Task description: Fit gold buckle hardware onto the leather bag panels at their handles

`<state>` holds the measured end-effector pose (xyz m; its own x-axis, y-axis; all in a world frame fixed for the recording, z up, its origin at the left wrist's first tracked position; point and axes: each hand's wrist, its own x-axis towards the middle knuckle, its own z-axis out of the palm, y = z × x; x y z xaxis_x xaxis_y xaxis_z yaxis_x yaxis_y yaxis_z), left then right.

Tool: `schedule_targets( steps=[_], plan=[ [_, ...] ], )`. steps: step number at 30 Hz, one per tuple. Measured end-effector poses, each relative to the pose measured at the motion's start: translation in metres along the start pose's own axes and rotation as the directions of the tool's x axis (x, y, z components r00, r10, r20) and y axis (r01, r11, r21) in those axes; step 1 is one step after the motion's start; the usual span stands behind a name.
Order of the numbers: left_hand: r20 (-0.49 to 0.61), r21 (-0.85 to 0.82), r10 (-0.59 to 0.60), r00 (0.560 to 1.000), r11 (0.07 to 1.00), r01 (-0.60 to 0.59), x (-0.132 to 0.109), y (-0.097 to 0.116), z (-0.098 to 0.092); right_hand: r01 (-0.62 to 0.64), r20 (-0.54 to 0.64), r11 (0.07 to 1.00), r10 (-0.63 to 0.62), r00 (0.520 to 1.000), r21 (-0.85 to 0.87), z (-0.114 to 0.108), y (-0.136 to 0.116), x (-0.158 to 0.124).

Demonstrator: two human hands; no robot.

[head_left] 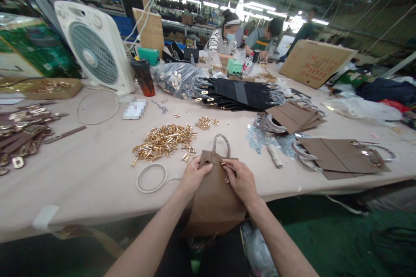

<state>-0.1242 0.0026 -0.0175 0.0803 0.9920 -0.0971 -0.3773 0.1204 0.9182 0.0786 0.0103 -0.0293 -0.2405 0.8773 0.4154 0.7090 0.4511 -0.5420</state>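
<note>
A brown leather bag [212, 199] with a wrapped loop handle hangs over the near edge of the table. My left hand [194, 175] grips its top left edge, fingers curled over the flap. My right hand [239, 177] pinches a small gold metal fitting [223, 164] against the bag's top edge. A heap of gold fittings [164, 139] lies just beyond the bag, with a smaller heap [204, 123] behind it.
A white cord ring [151, 178] lies left of the bag. Brown bags [341, 156] are stacked at right, black bags [240, 93] further back. A white fan [94, 45] and a dark cup [143, 76] stand far left. Metal buckles [22, 132] cover the left edge. Seated people work at the far end.
</note>
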Motion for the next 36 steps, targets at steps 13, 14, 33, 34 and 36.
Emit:
schedule_targets(
  steps=[13, 14, 33, 34, 36],
  plan=[
    [-0.006, 0.311, 0.143, 0.990, 0.941, -0.134, -0.009, -0.001, 0.000, 0.068, -0.029, 0.991, -0.071, 0.997, -0.112, 0.013, 0.003, -0.012],
    [-0.061, 0.373, 0.190, 0.980, 0.915, -0.154, -0.011, -0.001, 0.000, 0.058, -0.028, 0.994, -0.061, 0.998, -0.095, 0.015, 0.005, -0.013],
    [0.355, 0.599, 0.186, 0.916, 0.707, -0.376, -0.031, 0.015, -0.013, -0.200, -0.152, 0.893, 0.281, 0.948, 0.403, -0.009, -0.027, 0.014],
    [0.363, 0.611, 0.204, 0.909, 0.685, -0.397, -0.032, 0.013, -0.011, -0.157, -0.135, 0.905, 0.226, 0.965, 0.395, -0.011, -0.037, 0.022],
    [0.352, 0.636, 0.231, 0.907, 0.651, -0.413, -0.033, 0.009, -0.008, -0.040, -0.050, 0.941, 0.060, 0.997, 0.337, -0.011, -0.056, 0.041]
  ],
)
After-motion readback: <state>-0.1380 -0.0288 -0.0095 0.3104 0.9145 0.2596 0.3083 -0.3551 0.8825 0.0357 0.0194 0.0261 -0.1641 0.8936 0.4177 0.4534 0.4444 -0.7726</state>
